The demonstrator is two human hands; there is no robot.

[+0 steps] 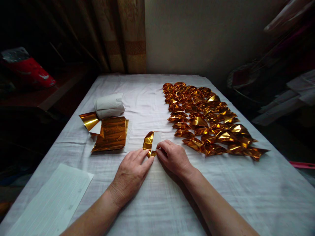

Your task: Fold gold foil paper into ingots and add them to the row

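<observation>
A small sheet of gold foil paper (148, 141), partly folded with its white back showing on the right, lies on the white cloth between my hands. My left hand (131, 168) holds its lower left corner, fingers on top and thumb along the near edge. At the lower right edge, my right hand (174, 156) pinches the paper with curled fingers; the fingertips are partly hidden. To the left is a stack of flat gold foil sheets (112, 132), with one curled sheet (90, 122) at its side. Rows of folded gold foil ingots (198, 122) stand to the right.
A crumpled roll of white paper (109, 105) lies behind the stack. A lined paper sheet (55, 200) rests at the front left of the cloth-covered table (145, 101). Beyond the left edge is a red bag (31, 70) on a dark surface. A curtain (120, 36) hangs behind.
</observation>
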